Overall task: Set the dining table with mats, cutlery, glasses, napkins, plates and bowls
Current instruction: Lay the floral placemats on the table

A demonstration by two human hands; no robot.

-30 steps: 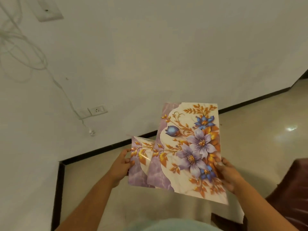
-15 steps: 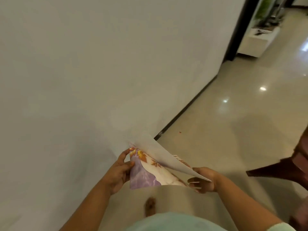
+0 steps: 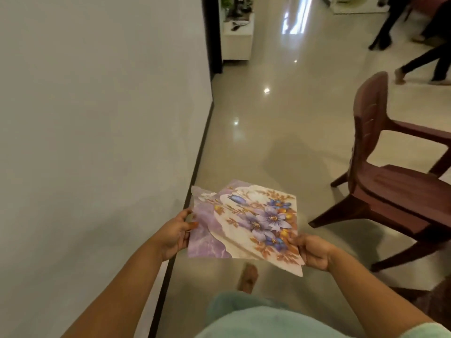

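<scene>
Both hands hold the flowered mats point(image 3: 246, 225) in front of the body above the floor point(image 3: 280, 132): the left hand point(image 3: 174, 234) pinches the left edge between thumb and fingers, the right hand point(image 3: 313, 251) grips the near right corner. Half a second ago the top mat was lifted edge-on; now the mats lie nearly flat, printed side up, and a brown chair point(image 3: 390, 186) stands to the right.

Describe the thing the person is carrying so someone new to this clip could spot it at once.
Start at the white wall on the left, then drop to the two hands low in the middle. The left hand and right hand hold flat floral mats, purple marbling with blue flowers, the only patterned thing here.
</scene>
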